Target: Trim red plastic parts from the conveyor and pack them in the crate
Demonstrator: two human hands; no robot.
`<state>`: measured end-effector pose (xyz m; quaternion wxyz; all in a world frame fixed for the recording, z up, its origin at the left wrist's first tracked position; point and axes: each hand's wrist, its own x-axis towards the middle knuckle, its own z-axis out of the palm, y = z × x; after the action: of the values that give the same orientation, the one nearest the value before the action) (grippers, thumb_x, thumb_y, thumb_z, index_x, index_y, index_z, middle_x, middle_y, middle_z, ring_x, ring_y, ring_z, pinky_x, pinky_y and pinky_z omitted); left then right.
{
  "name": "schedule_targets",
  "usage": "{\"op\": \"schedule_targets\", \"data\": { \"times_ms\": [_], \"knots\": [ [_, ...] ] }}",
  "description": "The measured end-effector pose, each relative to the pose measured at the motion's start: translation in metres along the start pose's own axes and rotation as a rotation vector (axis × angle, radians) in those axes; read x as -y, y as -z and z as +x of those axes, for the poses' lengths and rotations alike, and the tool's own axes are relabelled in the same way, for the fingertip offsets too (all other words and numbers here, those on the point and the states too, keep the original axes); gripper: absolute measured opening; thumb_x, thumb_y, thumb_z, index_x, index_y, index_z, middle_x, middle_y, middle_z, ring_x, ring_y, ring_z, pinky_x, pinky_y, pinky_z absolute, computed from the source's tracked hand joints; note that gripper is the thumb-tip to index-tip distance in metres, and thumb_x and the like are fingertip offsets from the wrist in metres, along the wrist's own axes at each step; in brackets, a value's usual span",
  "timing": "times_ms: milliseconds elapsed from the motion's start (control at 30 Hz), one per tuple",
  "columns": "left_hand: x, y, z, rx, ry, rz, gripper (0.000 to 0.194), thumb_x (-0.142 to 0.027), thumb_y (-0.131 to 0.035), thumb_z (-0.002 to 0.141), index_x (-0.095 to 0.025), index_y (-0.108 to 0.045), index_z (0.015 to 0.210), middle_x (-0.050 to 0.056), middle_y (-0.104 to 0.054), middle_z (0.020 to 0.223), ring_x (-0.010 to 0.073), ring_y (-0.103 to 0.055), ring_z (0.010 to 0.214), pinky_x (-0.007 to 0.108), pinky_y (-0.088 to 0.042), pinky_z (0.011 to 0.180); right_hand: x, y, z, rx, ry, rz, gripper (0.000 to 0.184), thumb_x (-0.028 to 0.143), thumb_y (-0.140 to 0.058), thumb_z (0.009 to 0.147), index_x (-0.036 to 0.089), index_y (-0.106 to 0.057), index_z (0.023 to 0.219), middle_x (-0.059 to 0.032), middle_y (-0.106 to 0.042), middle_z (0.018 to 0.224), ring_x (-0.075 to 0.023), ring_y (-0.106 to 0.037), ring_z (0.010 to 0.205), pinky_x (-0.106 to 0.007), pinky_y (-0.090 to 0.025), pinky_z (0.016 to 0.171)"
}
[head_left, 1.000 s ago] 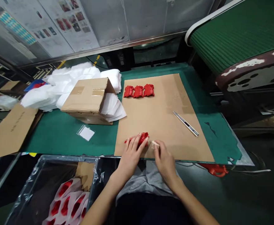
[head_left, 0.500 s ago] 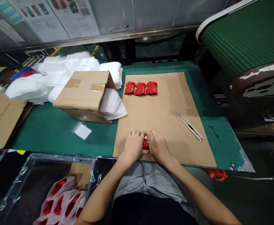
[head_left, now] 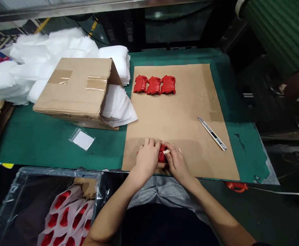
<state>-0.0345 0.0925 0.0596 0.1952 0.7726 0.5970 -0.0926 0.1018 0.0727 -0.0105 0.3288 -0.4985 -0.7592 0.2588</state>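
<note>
My left hand (head_left: 147, 156) is closed around a red plastic part (head_left: 161, 155) at the near edge of the cardboard sheet (head_left: 175, 119). Most of that part is hidden under my fingers. My right hand (head_left: 176, 160) pinches a small whitish piece (head_left: 166, 151) against the part's right side; its kind is too small to make out. Farther up the sheet, three red plastic parts (head_left: 154, 85) lie in a row. To the right, a utility knife (head_left: 212, 134) rests at a slant on the sheet.
Left of the sheet lies an open cardboard box (head_left: 75, 80) with white foam sheets (head_left: 118, 107) sticking out. A small clear bag (head_left: 82, 139) lies before it. White pouches pile up behind. Below left, a lined bin (head_left: 26, 191) holds wrapped red parts (head_left: 65, 217). A green conveyor (head_left: 280, 30) stands upper right.
My view has tilted down and come closer. The right hand has shifted slightly away from the left, exposing more of the red part and the whitish piece.
</note>
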Motion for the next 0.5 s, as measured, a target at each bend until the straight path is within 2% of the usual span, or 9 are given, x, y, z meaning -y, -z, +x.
{"op": "schedule_targets", "data": {
  "times_ms": [67,233,333,500],
  "knots": [
    [-0.0005,0.0001,0.0006,0.02,-0.015,-0.002,0.069,-0.034,-0.082,0.066,-0.018,-0.053,0.127,0.013,-0.062,0.109,0.0317,-0.055,0.105,0.043,-0.055,0.081,-0.0011,0.0018,0.001,0.025,0.015,0.016,0.045,0.039,-0.02,0.103,0.02,-0.052,0.128,-0.0128,-0.067,0.113,-0.0224,-0.063,0.098,-0.036,-0.047,0.08],
    [-0.0006,0.0015,0.0027,0.06,0.008,0.03,0.067,-0.034,-0.083,0.065,-0.017,-0.055,0.123,0.014,-0.061,0.114,0.0311,-0.054,0.108,0.042,-0.055,0.084,-0.0011,0.0034,0.0069,0.065,0.033,0.029,0.05,0.044,-0.017,0.103,0.018,-0.054,0.126,-0.0119,-0.068,0.103,-0.0214,-0.064,0.09,-0.036,-0.047,0.078],
    [0.0005,0.0024,0.0029,0.064,-0.012,0.006,0.07,-0.036,-0.083,0.065,-0.018,-0.054,0.126,0.012,-0.062,0.11,0.0313,-0.054,0.107,0.042,-0.055,0.082,-0.0013,0.0043,0.0045,0.057,0.003,0.037,0.051,0.046,-0.017,0.103,0.019,-0.052,0.128,-0.013,-0.067,0.111,-0.0221,-0.063,0.098,-0.037,-0.047,0.081],
    [0.0009,0.0025,0.0027,0.057,-0.013,0.016,0.06,-0.036,-0.08,0.068,-0.017,-0.057,0.12,0.013,-0.061,0.113,0.031,-0.053,0.108,0.041,-0.054,0.082,-0.0021,0.0065,0.0034,0.086,0.044,0.076,0.048,0.045,-0.02,0.103,0.018,-0.052,0.128,-0.0124,-0.068,0.109,-0.0212,-0.063,0.094,-0.036,-0.047,0.082]
  ]
}}
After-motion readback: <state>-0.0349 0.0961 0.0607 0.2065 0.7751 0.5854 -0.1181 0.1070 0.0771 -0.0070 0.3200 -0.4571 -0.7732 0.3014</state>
